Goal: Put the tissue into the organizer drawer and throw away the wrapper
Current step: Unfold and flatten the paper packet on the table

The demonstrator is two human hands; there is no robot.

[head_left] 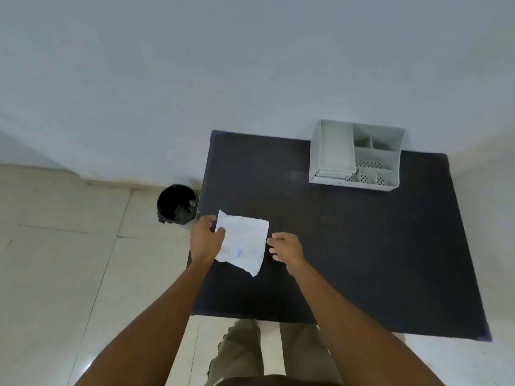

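A white crinkled wrapper [243, 243] with faint blue print hangs over the left part of the dark table [348, 246]. My left hand [205, 238] grips its left edge between thumb and fingers. My right hand [287, 247] is just right of the wrapper, fingers apart, holding nothing. A light grey organizer [356, 156] with a drawer on its left side and perforated compartments stands at the table's back right. I cannot tell whether tissue is in the wrapper or the drawer.
A black-lined bin [177, 203] stands on the tiled floor against the table's left edge, close to my left hand. A pale wall runs behind the table. My legs are at the table's front edge.
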